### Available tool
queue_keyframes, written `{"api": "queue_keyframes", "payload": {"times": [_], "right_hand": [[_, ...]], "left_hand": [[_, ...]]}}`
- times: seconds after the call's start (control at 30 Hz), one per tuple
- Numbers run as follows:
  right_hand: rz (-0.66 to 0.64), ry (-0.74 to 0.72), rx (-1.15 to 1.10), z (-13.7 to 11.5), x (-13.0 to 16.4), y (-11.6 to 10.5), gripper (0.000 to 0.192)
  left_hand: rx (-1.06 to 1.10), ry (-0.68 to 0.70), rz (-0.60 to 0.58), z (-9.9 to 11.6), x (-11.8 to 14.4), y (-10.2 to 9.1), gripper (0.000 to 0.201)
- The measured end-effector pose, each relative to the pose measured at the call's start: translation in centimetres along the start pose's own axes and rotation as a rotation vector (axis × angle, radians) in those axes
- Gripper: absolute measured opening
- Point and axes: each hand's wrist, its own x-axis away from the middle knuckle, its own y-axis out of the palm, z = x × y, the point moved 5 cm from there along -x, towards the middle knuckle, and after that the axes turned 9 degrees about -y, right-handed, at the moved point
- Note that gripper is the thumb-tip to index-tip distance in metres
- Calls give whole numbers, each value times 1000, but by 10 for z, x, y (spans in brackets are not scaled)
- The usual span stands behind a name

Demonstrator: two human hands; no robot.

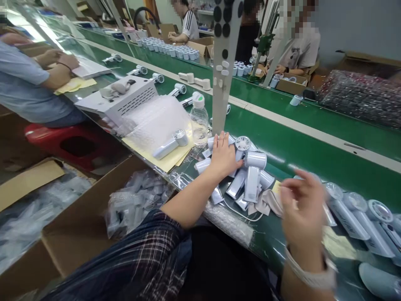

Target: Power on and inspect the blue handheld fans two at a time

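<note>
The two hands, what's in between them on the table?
In the head view, a heap of small white handheld fans lies between the left hand and the blurred right hand, with a beige cloth beside it.

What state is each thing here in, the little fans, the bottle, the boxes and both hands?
left hand: open, flat on the fan pile
right hand: blurred, empty, raised
fan pile: jumbled, lying down
single fan: lying on bubble wrap
bottle: upright, capped, nearly empty
cardboard box: open, holding bags
</note>
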Motion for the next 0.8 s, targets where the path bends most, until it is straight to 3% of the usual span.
{"api": "queue_keyframes", "payload": {"times": [0.13,0.2,0.3,0.37,0.43,0.5,0.53,0.6,0.7,0.8], "right_hand": [[-213,148,224,24,-17,56,98],[-235,202,162,32,-16,63,97],[-177,227,-112,35,-10,49,84],[-87,174,-152,27,-4,33,79],[-20,104,-68,16,3,19,80],[-53,49,-38,10,11,14,80],[-98,33,-63,11,15,13,80],[-176,65,-59,24,23,11,71],[-254,187,245,61,27,7,53],[-303,202,456,83,19,10,44]], "left_hand": [[60,44,8,-5,-4,11,40],[248,34,29,-15,-4,3,35],[705,-14,9,-29,4,-14,42],[1012,6,-172,-25,20,-17,47],[1273,0,-508,-9,44,-10,57],[1486,-88,-826,9,71,1,73],[1538,-141,-905,15,80,6,79],[1589,-201,-901,20,88,13,88],[1577,-212,-726,13,79,16,96],[1559,-163,-604,4,66,10,99]]}}
